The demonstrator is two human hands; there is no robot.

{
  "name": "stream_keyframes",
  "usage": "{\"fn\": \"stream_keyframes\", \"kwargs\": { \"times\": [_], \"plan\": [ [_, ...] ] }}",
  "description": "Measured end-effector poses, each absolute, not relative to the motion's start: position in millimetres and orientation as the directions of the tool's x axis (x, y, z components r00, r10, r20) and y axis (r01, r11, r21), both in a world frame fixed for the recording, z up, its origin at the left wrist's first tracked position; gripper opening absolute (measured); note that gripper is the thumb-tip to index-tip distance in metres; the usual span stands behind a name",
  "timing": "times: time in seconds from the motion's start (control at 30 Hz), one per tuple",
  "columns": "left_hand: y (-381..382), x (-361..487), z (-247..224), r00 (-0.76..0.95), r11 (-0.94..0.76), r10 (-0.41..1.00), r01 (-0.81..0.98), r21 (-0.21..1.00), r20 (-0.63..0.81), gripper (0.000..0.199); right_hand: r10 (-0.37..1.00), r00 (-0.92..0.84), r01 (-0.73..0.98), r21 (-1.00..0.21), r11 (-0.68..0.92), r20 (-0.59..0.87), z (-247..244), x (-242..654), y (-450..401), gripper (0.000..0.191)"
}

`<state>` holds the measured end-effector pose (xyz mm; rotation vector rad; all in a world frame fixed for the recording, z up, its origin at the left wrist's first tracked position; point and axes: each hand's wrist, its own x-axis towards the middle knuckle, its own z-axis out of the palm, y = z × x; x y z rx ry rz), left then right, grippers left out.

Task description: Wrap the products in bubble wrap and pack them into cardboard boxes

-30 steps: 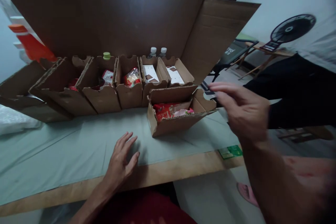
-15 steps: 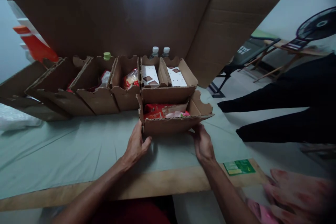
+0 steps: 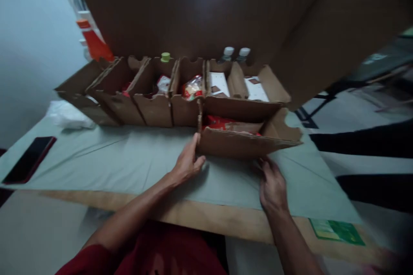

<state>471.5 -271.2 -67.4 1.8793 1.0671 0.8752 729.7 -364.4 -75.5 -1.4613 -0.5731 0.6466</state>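
An open cardboard box (image 3: 232, 142) stands in front of the right part of a row of similar boxes, its front face tilted towards me. Red packets (image 3: 222, 123) lie inside, partly hidden by the front wall. My left hand (image 3: 189, 159) grips the left end of this box, fingers along its side and thumb in front. My right hand (image 3: 272, 182) is at the lower front edge near the right end, fingertips curled against the underside and partly hidden. Right behind are two boxes with white cartons (image 3: 219, 84) in them.
More cardboard boxes (image 3: 153, 109) with packets continue left. A large cardboard panel (image 3: 193, 13) rises behind, with two white-capped bottles (image 3: 228, 53) before it. An orange bottle (image 3: 93, 43), plastic bag (image 3: 69, 114) and phone (image 3: 30, 160) are at left. A person's dark-clothed legs (image 3: 371, 142) show at right.
My view has turned left, so everything appears further right and the phone has come into sight. Both hands stay at the box; less of its contents shows over the front wall.
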Motion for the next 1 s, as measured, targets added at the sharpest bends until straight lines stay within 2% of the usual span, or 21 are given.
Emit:
{"fn": "stream_keyframes", "kwargs": {
  "times": [0.1, 0.2, 0.27, 0.33, 0.4, 0.47, 0.5, 0.57, 0.67, 0.77, 0.87, 1.0],
  "plan": [
    [-304.1, 439.5, -72.0, 0.478, -0.347, 0.869, 0.411, 0.843, 0.125, 0.086, 0.675, 0.737, 0.071, -0.989, -0.131, -0.037, -84.3, 707.5, -392.4, 0.061],
    [-344.1, 404.8, -70.2, 0.607, -0.453, 0.781, 0.387, 0.803, 0.149, 0.077, 0.737, 0.676, 0.246, -0.939, -0.238, -0.010, -85.9, 670.6, -410.0, 0.059],
    [-364.2, 382.7, -63.7, 0.702, -0.511, 0.692, 0.310, 0.802, 0.169, 0.062, 0.850, 0.526, 0.388, -0.900, -0.197, 0.041, -84.1, 634.8, -410.9, 0.050],
    [-372.8, 356.7, -53.9, 0.714, -0.506, 0.673, 0.251, 0.825, 0.195, 0.046, 0.950, 0.278, 0.497, -0.868, -0.013, 0.145, -82.1, 592.5, -404.4, 0.039],
    [-367.0, 321.5, -43.1, 0.593, -0.479, 0.772, 0.302, 0.824, 0.231, 0.036, 0.971, 0.034, 0.528, -0.830, 0.183, 0.236, -81.0, 551.3, -393.7, 0.031],
    [-347.4, 274.9, -33.9, 0.328, -0.407, 0.904, 0.473, 0.781, 0.273, 0.029, 0.955, -0.113, 0.537, -0.792, 0.291, 0.275, -81.0, 519.2, -383.1, 0.029],
    [-333.6, 248.4, -30.4, 0.128, -0.314, 0.946, 0.586, 0.747, 0.297, 0.025, 0.946, -0.157, 0.547, -0.773, 0.323, 0.284, -81.4, 507.9, -378.7, 0.028],
    [-301.4, 193.8, -25.4, -0.111, -0.176, 0.938, 0.663, 0.728, 0.328, 0.027, 0.925, -0.210, 0.576, -0.725, 0.378, 0.315, -82.6, 495.3, -372.2, 0.028],
    [-251.1, 126.6, -21.2, -0.320, -0.038, 0.866, 0.724, 0.689, 0.384, 0.032, 0.890, -0.255, 0.615, -0.647, 0.450, 0.377, -85.8, 493.7, -367.1, 0.026],
    [-206.5, 93.9, -18.2, -0.367, 0.008, 0.821, 0.773, 0.634, 0.437, 0.034, 0.875, -0.275, 0.629, -0.615, 0.477, 0.398, -88.7, 498.7, -364.6, 0.026],
    [-169.9, 85.8, -15.3, -0.316, -0.019, 0.835, 0.802, 0.598, 0.451, 0.036, 0.862, -0.286, 0.641, -0.585, 0.496, 0.418, -89.6, 500.7, -363.0, 0.026],
    [-133.8, 77.9, -11.6, -0.287, -0.060, 0.847, 0.786, 0.615, 0.448, 0.018, 0.845, -0.273, 0.651, -0.558, 0.514, 0.460, -87.7, 498.6, -361.8, 0.025]
  ]
}}
